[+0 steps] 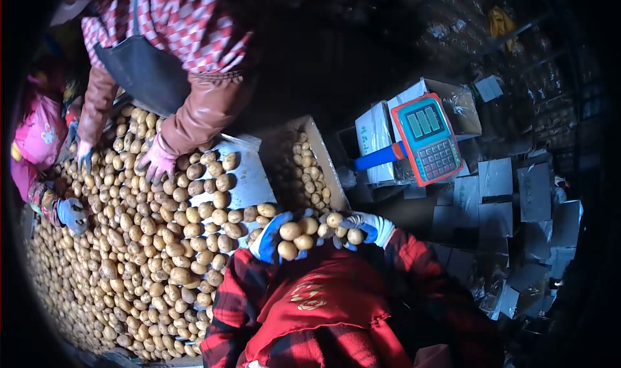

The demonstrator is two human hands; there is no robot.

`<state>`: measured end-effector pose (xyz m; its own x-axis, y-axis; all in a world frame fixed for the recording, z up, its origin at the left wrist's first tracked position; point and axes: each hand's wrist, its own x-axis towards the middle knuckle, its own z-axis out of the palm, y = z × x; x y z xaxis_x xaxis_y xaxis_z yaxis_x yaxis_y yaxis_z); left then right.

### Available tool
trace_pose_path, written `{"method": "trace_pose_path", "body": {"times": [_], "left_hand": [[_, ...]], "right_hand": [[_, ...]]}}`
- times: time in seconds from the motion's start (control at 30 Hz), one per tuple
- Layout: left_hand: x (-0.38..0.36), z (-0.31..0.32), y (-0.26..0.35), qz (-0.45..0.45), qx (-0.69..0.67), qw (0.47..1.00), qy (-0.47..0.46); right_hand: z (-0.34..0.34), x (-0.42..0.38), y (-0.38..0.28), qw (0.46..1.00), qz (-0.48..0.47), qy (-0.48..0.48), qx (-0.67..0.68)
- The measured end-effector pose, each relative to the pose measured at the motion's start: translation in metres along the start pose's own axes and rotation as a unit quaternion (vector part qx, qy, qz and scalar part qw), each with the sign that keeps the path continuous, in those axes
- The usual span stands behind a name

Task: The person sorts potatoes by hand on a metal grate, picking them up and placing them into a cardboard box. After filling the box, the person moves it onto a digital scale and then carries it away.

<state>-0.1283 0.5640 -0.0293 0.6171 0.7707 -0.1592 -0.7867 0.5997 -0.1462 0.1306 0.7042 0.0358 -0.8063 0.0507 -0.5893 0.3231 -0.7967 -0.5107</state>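
Both gloved hands cup a small heap of potatoes [309,231] against the person's chest. The left hand [270,237] and right hand [367,227] each curl their grip (blue-palmed gloves) around the heap's outer sides. Just beyond the grip stands a cardboard box [317,149] holding potatoes. Left of the grip, a surface [249,180] carries a large potato pile [129,238], where co-workers' gloved hands sort.

Two gloved hands [272,237] [369,227] cup about nine potatoes [304,233]. Hundreds more cover the bench [249,180]. One scale [427,138], one open box [307,164], two co-workers [187,51] [39,141].
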Motion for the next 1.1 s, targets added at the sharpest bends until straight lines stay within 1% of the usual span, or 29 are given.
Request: {"method": "trace_pose_path", "body": {"times": [0.03,0.07,0.1,0.13,0.17,0.2,0.23,0.27,0.3,0.33,0.37,0.4,0.43,0.47,0.5,0.53,0.57,0.6,0.63,0.67,0.7,0.77,0.83,0.87,0.9,0.97,1.03,1.07,1.1], "left_hand": [[0.013,0.009,0.008,-0.016,0.029,0.999,-0.012],[0.020,0.009,0.012,0.062,0.162,0.982,0.073],[0.030,0.038,0.012,0.038,0.089,0.986,0.137],[0.040,0.038,0.018,0.059,0.074,0.983,0.156],[0.047,0.032,0.022,0.081,0.060,0.979,0.176],[0.054,0.018,0.023,0.221,0.460,0.836,0.203],[0.058,0.007,0.024,0.315,0.769,0.524,0.188],[0.065,0.040,0.025,0.264,0.533,0.763,0.251],[0.072,0.074,0.026,0.184,0.233,0.911,0.285],[0.071,0.056,0.027,0.185,0.232,0.910,0.288],[0.072,0.020,0.030,0.152,0.311,0.904,0.251],[0.074,-0.009,0.032,0.117,0.388,0.889,0.212],[0.083,-0.021,0.028,0.132,0.452,0.862,0.188],[0.082,-0.046,0.021,0.128,0.445,0.865,0.193],[0.075,-0.071,0.008,0.124,0.438,0.868,0.197],[0.067,-0.079,-0.002,0.162,0.648,0.719,0.193],[0.040,0.010,-0.022,0.136,0.413,0.864,0.254],[0.024,-0.019,-0.033,0.228,0.693,0.669,0.146],[0.006,-0.004,-0.040,0.187,0.470,0.838,0.206],[-0.013,0.018,-0.046,0.132,0.207,0.937,0.250],[-0.028,0.022,-0.049,0.106,0.160,0.930,0.314],[-0.063,0.017,-0.066,0.141,0.148,0.900,0.384],[-0.096,0.005,-0.081,0.196,0.073,0.911,0.355],[-0.103,0.004,-0.087,0.201,0.105,0.882,0.413],[-0.109,0.005,-0.094,0.228,0.096,0.868,0.430],[-0.120,0.008,-0.104,0.281,0.036,0.878,0.386],[-0.124,0.017,-0.114,0.315,0.049,0.857,0.405],[-0.121,0.028,-0.124,0.316,0.238,0.792,0.466],[-0.129,0.025,-0.126,0.325,0.139,0.819,0.452]], "right_hand": [[-0.005,0.001,-0.010,1.000,-0.008,-0.002,-0.012],[-0.013,0.005,-0.015,1.000,-0.002,0.022,-0.010],[-0.023,0.013,-0.019,0.999,0.003,0.045,-0.009],[-0.037,0.024,-0.020,0.996,0.008,0.091,0.001],[-0.051,0.032,-0.024,0.997,0.016,0.080,0.011],[-0.061,0.043,-0.025,0.995,-0.006,0.098,0.028],[-0.060,0.055,-0.031,0.992,-0.028,0.116,0.045],[-0.060,0.064,-0.042,0.994,-0.041,0.101,0.009],[-0.063,0.071,-0.052,0.994,-0.055,0.087,-0.027],[-0.068,0.077,-0.054,0.990,-0.032,0.124,-0.065],[-0.078,0.087,-0.051,0.985,-0.025,0.152,-0.080],[-0.101,0.102,-0.037,0.967,-0.023,0.164,-0.192],[-0.119,0.111,-0.026,0.937,-0.020,0.174,-0.301],[-0.104,0.097,-0.026,0.943,0.015,0.196,-0.270],[-0.125,0.114,0.009,0.902,-0.035,0.198,-0.383],[-0.108,0.101,0.014,0.900,-0.049,0.209,-0.379],[-0.084,0.081,0.015,0.898,-0.063,0.220,-0.375],[-0.064,0.066,0.018,0.879,-0.078,0.231,-0.410],[-0.050,0.057,0.026,0.858,-0.093,0.240,-0.445],[-0.045,0.054,0.043,0.846,-0.131,0.242,-0.458],[-0.039,0.052,0.058,0.831,-0.170,0.243,-0.470],[-0.010,0.045,0.060,0.811,-0.219,0.239,-0.487],[0.005,0.053,0.069,0.772,-0.268,0.204,-0.538],[0.016,0.055,0.057,0.780,-0.253,0.160,-0.550],[0.024,0.064,0.052,0.775,-0.240,0.132,-0.570],[0.048,0.073,0.034,0.761,-0.248,0.093,-0.592],[0.062,0.089,0.033,0.724,-0.307,0.047,-0.616],[0.075,0.095,0.028,0.717,-0.315,0.032,-0.621],[0.087,0.102,0.026,0.709,-0.324,0.017,-0.626]]}}
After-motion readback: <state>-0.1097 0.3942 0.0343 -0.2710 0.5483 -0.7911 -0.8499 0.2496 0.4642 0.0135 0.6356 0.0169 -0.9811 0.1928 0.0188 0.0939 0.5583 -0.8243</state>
